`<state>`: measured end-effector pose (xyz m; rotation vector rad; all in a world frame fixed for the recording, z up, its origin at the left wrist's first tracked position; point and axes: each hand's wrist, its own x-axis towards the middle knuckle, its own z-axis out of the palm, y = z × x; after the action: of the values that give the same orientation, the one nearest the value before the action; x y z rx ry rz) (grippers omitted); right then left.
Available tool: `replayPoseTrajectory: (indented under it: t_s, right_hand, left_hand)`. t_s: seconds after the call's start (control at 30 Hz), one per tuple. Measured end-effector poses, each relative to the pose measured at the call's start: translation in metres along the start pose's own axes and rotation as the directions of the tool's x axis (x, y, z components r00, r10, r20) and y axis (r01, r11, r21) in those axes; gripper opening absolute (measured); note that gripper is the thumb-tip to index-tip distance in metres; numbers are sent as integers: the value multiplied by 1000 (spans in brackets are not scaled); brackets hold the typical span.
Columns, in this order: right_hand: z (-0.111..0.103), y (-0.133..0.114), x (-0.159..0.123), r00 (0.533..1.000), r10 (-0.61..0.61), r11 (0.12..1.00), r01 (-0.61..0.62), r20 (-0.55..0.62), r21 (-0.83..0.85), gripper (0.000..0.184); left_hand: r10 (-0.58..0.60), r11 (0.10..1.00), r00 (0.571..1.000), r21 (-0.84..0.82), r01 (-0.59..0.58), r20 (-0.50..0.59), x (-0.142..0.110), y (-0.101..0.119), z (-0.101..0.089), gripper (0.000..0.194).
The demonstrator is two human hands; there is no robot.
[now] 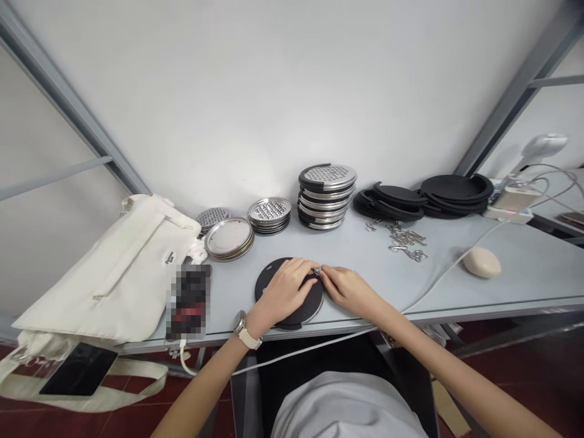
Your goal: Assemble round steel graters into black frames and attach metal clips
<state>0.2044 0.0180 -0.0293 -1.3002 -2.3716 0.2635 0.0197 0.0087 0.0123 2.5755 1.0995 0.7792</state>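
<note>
On the table before me lies a round black disc (pixel 298 316) with a metal edge showing at its lower right. My left hand (pixel 287 286) rests over it, fingers bent toward the right rim and holding it down. At that rim my right hand (pixel 342 289) pinches a small shiny metal clip (pixel 316 272), mostly hidden by the fingertips of both hands. More loose metal clips (pixel 408 240) are scattered beyond my right hand. Behind the disc stands a tall stack of perforated metal discs with black rims (pixel 326 198).
Left of the tall stack are perforated metal plates (pixel 270 210) and plain metal lids (pixel 229 237). Black discs (pixel 395 201) and more black rings (pixel 456 194) sit at back right. A white bag (pixel 104 274), a phone (pixel 188 301), a white cable (pixel 438 277) and a beige rounded object (pixel 482 262) lie around.
</note>
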Motion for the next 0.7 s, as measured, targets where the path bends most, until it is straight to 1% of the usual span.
replayPoseTrajectory:
  t_s: [0.17,0.3,0.4,0.53,0.7]
  right_hand:
    - [-2,0,1,1000,-7,999,6,17,51,33]
    - [-4,0,1,1000,-10,997,7,24,83,35]
    - [-3,1,0,1000,-12,996,10,26,89,36]
    - [-3,1,-1,999,-24,996,21,22,89,36]
    - [-4,2,-1,999,-31,997,29,21,69,36]
  left_hand:
    - [9,1000,1000,-24,-9,3,0,0,1,18]
    - [-21,1000,1000,-11,21,14,0,0,1,14]
    - [-35,999,999,1,35,17,-1,-1,1,18]
    - [-14,1000,999,20,13,31,-3,-3,1,23]
    - [-10,999,1000,36,9,25,-2,-3,1,22]
